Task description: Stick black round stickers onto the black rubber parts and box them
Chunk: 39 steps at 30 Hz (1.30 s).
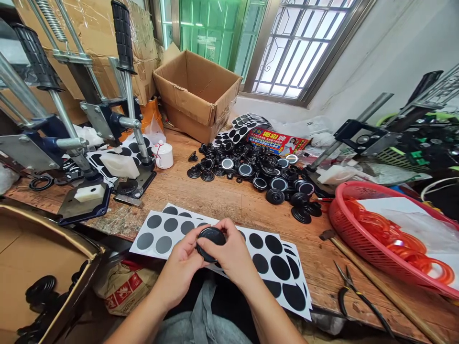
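Observation:
A black round disc-shaped part (212,238) with a raised rim is held up in front of me. The fingers of my left hand (184,260) close on its left edge. On the other side my right hand (234,253) grips it too, the thumb pressed on its upper face. Below both hands lie white sheets (263,239) of round black stickers, overlapping at the table's front edge. Further back is a heap of black round parts (247,165), several showing a pale ring around a dark face. What lies under the held disc is hidden.
Lever presses (125,119) stand at the left, another press (358,138) at the right. A red basket (344,229) holds orange-red rings. Pliers (353,291) and a hammer (373,272) lie before it. A cardboard box (190,100), white cup (164,155) and lower-left carton (32,248) are nearby.

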Available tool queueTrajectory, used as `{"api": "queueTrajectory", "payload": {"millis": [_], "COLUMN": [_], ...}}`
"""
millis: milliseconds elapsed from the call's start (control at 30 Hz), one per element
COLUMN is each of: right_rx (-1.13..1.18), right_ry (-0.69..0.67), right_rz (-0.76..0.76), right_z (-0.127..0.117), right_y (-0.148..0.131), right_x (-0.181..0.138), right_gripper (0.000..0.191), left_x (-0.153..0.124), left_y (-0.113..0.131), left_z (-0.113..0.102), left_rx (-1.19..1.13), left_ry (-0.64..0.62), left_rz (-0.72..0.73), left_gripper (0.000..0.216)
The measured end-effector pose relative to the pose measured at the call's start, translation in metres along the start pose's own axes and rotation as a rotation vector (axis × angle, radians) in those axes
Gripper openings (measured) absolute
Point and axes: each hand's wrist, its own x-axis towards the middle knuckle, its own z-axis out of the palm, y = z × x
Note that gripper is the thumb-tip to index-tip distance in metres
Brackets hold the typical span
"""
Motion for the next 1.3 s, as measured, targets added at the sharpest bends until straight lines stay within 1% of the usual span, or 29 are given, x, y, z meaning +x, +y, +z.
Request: {"api": "queueTrajectory", "payload": {"millis": [67, 133, 300, 400, 467, 533, 633, 733, 833, 900, 967, 1033, 1100, 1133, 1167, 1200, 1267, 1300], "right_rx": [-0.054, -0.033, 0.193, 0.31, 0.356, 0.356, 0.333, 0.377, 0.403, 0.386, 0.313, 0.207, 0.134, 0.107, 0.083, 0.057, 0.01, -0.009], "right_ry": [-0.037, -0.102, -0.334, -0.464, -0.539, -0.606, -0.705, -0.797, -0.894, -0.92, -0.872, -0.786, -0.739, -0.73, -0.728, -0.729, -0.746, -0.757], "right_rz": [-0.019, -0.049, -0.06, -0.059, -0.065, -0.07, -0.071, -0.036, -0.033, -0.069, -0.14, -0.226, -0.275, -0.285, -0.291, -0.299, -0.319, -0.329], "right_z": [0.0, -0.001, -0.008, -0.006, 0.005, 0.025, 0.067, 0.112, 0.153, 0.181, 0.21, 0.237, 0.258, 0.266, 0.272, 0.275, 0.277, 0.276], "right_y": [-0.001, -0.001, 0.004, 0.005, 0.003, -0.002, -0.015, -0.03, -0.043, -0.048, -0.051, -0.05, -0.048, -0.046, -0.044, -0.041, -0.035, -0.031], "right_x": [-0.002, -0.004, 0.001, 0.009, 0.017, 0.024, 0.03, 0.028, 0.021, 0.015, 0.009, 0.001, -0.006, -0.009, -0.012, -0.015, -0.019, -0.019], "right_gripper": [0.034, 0.038, 0.043, 0.042, 0.039, 0.035, 0.032, 0.03, 0.031, 0.03, 0.027, 0.024, 0.024, 0.023, 0.024, 0.027, 0.031, 0.03], "left_x": [0.0, 0.0, 0.003, 0.0, -0.008, -0.02, -0.047, -0.077, -0.103, -0.118, -0.131, -0.143, -0.154, -0.157, -0.159, -0.159, -0.154, -0.151], "left_y": [0.003, 0.006, 0.01, 0.014, 0.019, 0.025, 0.036, 0.046, 0.056, 0.06, 0.063, 0.063, 0.058, 0.055, 0.049, 0.043, 0.028, 0.02], "left_z": [-0.001, -0.003, -0.012, -0.026, -0.04, -0.059, -0.091, -0.121, -0.142, -0.152, -0.164, -0.182, -0.211, -0.229, -0.249, -0.268, -0.3, -0.312], "left_rx": [-0.061, -0.124, -0.231, -0.235, -0.228, -0.214, -0.202, -0.205, -0.205, -0.185, -0.115, 0.016, 0.239, 0.414, 0.627, 0.7, 0.794, 0.84], "left_ry": [0.005, 0.015, 0.021, 0.044, 0.076, 0.13, 0.231, 0.337, 0.428, 0.47, 0.522, 0.6, 0.72, 0.801, 0.91, 0.964, 1.006, 1.016], "left_rz": [-0.006, -0.024, -0.052, -0.041, -0.021, -0.003, 0.027, 0.092, 0.165, 0.196, 0.209, 0.187, 0.122, 0.082, 0.033, 0.002, -0.068, -0.104], "left_gripper": [0.06, 0.06, 0.06, 0.058, 0.055, 0.052, 0.05, 0.049, 0.048, 0.048, 0.047, 0.051, 0.055, 0.055, 0.054, 0.054, 0.043, 0.036]}}
